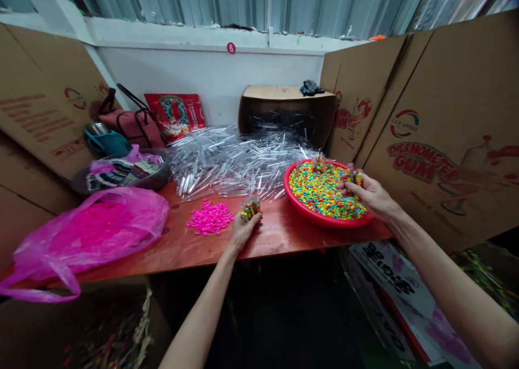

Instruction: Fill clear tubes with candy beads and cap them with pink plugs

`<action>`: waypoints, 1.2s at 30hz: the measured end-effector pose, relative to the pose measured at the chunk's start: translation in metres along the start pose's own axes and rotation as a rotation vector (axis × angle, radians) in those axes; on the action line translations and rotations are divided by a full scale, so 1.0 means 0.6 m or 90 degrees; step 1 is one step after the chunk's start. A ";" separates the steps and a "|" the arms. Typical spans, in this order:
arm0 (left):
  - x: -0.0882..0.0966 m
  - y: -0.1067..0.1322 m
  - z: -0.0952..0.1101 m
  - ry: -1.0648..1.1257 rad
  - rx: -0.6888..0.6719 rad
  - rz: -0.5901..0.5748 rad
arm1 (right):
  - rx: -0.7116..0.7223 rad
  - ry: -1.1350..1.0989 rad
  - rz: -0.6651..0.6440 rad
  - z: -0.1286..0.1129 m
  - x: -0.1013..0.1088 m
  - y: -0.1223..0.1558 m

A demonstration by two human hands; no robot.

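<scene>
My left hand (244, 229) is closed round a bunch of clear plastic tubes (250, 210) partly filled with coloured candies, held just above the table. Over the right side of a red basin (314, 217), my right hand (371, 195) grips more clear tubes (352, 175) with coloured candies in them. Small multicoloured candies (324, 190) fill the basin, and a few tubes (319, 163) stand in them at the back. Left of my left hand lies a pile of small pink caps (210, 217). Behind both hands spreads a large heap of empty clear tubes (235, 158).
A pink plastic bag (101, 223) of pink pieces lies at the table's left, before a grey basin (158, 177). Cardboard boxes (438, 115) wall the right side; others (44, 99) stand left. An open carton (284, 93) sits behind the tubes. The red-brown table (174, 250) has a near edge.
</scene>
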State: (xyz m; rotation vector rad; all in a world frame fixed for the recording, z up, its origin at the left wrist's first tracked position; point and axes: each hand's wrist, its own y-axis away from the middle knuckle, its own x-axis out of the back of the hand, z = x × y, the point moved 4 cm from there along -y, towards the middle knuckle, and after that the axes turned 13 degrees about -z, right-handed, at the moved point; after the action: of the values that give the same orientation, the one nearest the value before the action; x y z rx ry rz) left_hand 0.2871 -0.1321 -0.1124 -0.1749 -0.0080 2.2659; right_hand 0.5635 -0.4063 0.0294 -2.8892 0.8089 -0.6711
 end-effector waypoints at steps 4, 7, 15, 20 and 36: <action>-0.001 0.001 0.001 -0.001 0.000 -0.004 | -0.021 0.482 -0.007 -0.014 0.024 0.033; 0.000 0.000 -0.002 -0.004 -0.008 -0.010 | -0.048 0.924 0.017 -0.014 0.023 0.079; 0.005 -0.005 -0.011 -0.021 -0.033 -0.011 | -0.113 1.184 0.014 0.016 0.007 0.143; 0.004 -0.002 -0.011 -0.006 -0.020 -0.011 | -0.100 1.199 0.013 0.014 0.010 0.138; 0.002 -0.003 -0.007 -0.007 -0.015 -0.006 | -0.022 -0.127 0.021 -0.004 0.003 0.016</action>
State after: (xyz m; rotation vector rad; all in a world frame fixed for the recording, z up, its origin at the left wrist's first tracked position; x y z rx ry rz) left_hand 0.2880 -0.1303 -0.1167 -0.1752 -0.0417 2.2581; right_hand 0.5589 -0.4152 0.0306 -2.9064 0.8460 -0.3621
